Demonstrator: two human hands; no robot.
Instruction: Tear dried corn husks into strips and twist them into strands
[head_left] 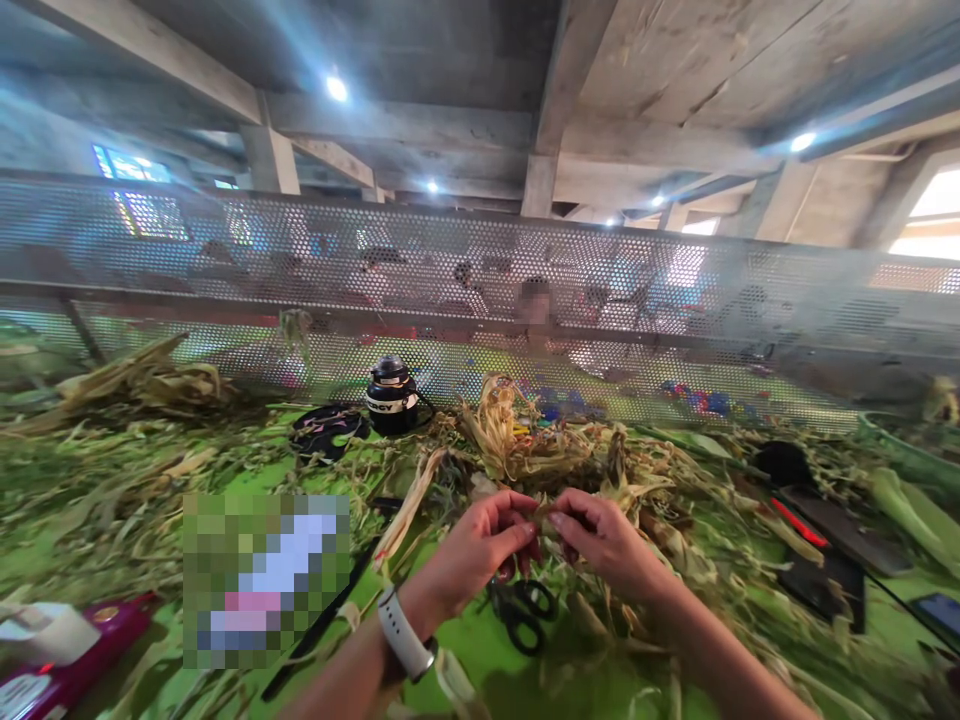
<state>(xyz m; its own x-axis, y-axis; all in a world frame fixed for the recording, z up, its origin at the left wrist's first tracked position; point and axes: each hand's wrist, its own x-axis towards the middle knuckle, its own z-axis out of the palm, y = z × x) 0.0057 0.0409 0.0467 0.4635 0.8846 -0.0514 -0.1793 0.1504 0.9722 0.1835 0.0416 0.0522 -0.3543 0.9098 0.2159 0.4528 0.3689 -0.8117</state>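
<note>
My left hand (491, 545), with a white watch band (405, 635) on its wrist, is pinched near the middle of the view. Close beside it my right hand (589, 530) is pinched too. Between the fingertips is a small piece of dry husk (544, 512), its far parts hard to make out. Black-handled scissors (525, 612) lie on the green table (480, 670) just below the hands. Dried corn husks (525, 450) are heaped behind them, and a pale husk strip (409, 505) with a reddish tip lies to the left.
A black jar (391, 400) stands at the back beside a black dish (328, 432). A purple box (105, 640) sits at the left, near a black rod (322, 620). Dark items and a red object (799, 523) lie at the right. A perforated metal screen (450, 290) runs behind, people beyond it.
</note>
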